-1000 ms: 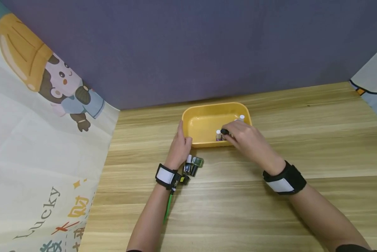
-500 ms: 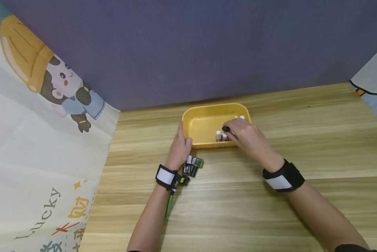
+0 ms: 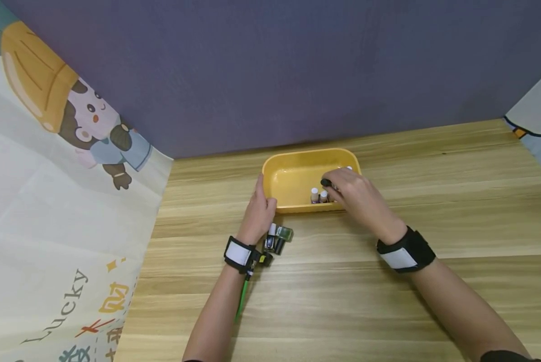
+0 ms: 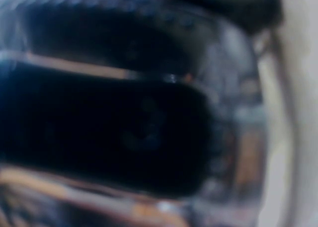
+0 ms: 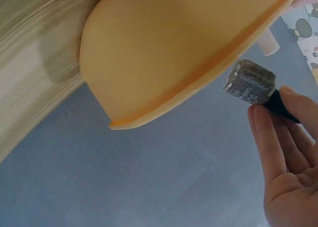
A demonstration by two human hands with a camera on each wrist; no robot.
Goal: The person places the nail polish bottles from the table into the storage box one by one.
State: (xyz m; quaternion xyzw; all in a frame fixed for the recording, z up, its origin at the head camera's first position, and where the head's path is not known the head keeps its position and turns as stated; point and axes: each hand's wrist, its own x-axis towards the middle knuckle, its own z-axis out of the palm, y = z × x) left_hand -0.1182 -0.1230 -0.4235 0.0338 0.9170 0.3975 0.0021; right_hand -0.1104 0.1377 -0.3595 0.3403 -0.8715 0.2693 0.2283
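Note:
A yellow tray [image 3: 293, 173] sits on the wooden table. My left hand [image 3: 262, 201] holds its front left corner, thumb along the rim. Over the tray's right part, my right hand [image 3: 333, 187] pinches a small nail polish bottle [image 3: 326, 183] by its black cap. In the right wrist view that grey glittery bottle [image 5: 250, 82] hangs from my right hand [image 5: 279, 107] beside the tray's outer wall [image 5: 164, 53]. Two white-capped bottles [image 3: 318, 195] stand in the tray near its front wall, with another white cap [image 3: 349, 168] behind my hand. The left wrist view is a dark blur.
Several nail polish bottles [image 3: 277, 237] lie on the table beside my left wrist. A purple backdrop [image 3: 275, 70] rises behind the tray, and a cartoon-printed cloth [image 3: 62, 201] covers the left side. Bare wood [image 3: 456, 201] spreads to the right and front.
My right hand has shifted slightly farther over the tray with the bottle, uncovering a second white-capped bottle at the front wall. The left hand has stayed on the corner.

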